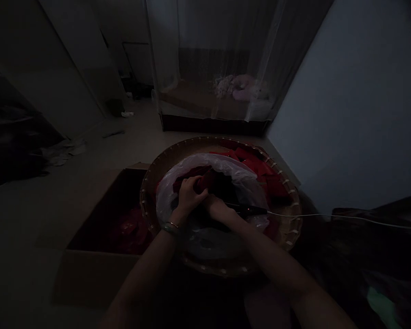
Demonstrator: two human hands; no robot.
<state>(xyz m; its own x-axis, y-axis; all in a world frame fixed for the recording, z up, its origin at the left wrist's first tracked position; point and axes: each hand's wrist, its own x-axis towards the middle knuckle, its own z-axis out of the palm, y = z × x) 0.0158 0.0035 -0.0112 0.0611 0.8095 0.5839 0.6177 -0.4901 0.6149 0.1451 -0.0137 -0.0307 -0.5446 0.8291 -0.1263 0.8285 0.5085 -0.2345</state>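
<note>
Both hands meet over a clear plastic bag (207, 160) that lies opened out in a round woven bamboo tray (150, 183). My left hand (189, 196), with bangles at the wrist, is closed round a dark red object (207, 180), whose kind is too dark to tell. Close beside it, my right hand (217, 208) has its fingers curled in; what they hold is hidden. A slim black device (248, 209) with a small red light and a white cable (301, 214) lies just beyond the right hand. Inside the bag are dark and dark red contents.
Red flat packets (250, 160) lie along the tray's far right side. To the left stands an open cardboard box (96, 258) with red items inside. A curtained bed (198, 98) is ahead, and a pale wall (356, 105) rises at right. The room is very dim.
</note>
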